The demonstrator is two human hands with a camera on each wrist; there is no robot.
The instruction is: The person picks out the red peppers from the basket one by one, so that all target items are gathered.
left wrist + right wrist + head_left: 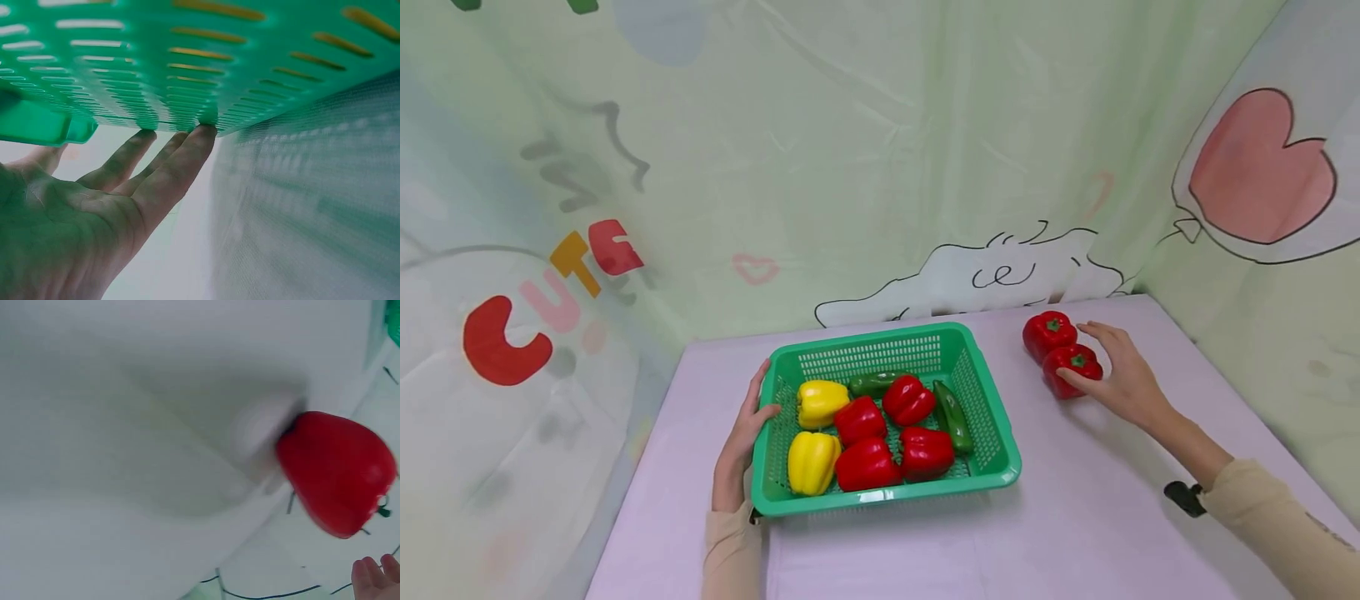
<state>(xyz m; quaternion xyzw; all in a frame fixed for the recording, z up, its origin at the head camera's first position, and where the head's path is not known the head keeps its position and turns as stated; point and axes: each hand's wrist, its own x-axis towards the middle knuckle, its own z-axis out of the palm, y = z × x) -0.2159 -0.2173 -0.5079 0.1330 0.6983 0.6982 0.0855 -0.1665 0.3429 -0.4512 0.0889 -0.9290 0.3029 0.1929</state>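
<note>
Left hand [744,431] grips the left side of the green basket [880,497]: thumb over the rim, fingers spread along the outside. Left wrist view shows fingertips against the slotted wall.

Right hand [1126,380] is wide, thumb and fingers parted around the near red pepper [1067,358]. Thumb overlaps its front in the head view; firm contact, can't tell. Right wrist view has one red pepper with fingertips apart from it, lower right corner.

Near red pepper is right of the basket, stem up; can't tell if it's lifted or resting. Far red pepper [1047,332] is just behind it, slightly left, also stem up. The two overlap in view, so touching is unclear.

Basket contents: two yellow peppers [814,463] on the left, one behind the other; four red peppers [868,465] across the middle and right; two long green peppers [953,417], one along the back wall, one along the right.

Basket sits on the lilac table [880,554]. Behind: pale green backdrop [865,167] with cartoon drawings. Sleeves [1273,512] are beige.
</note>
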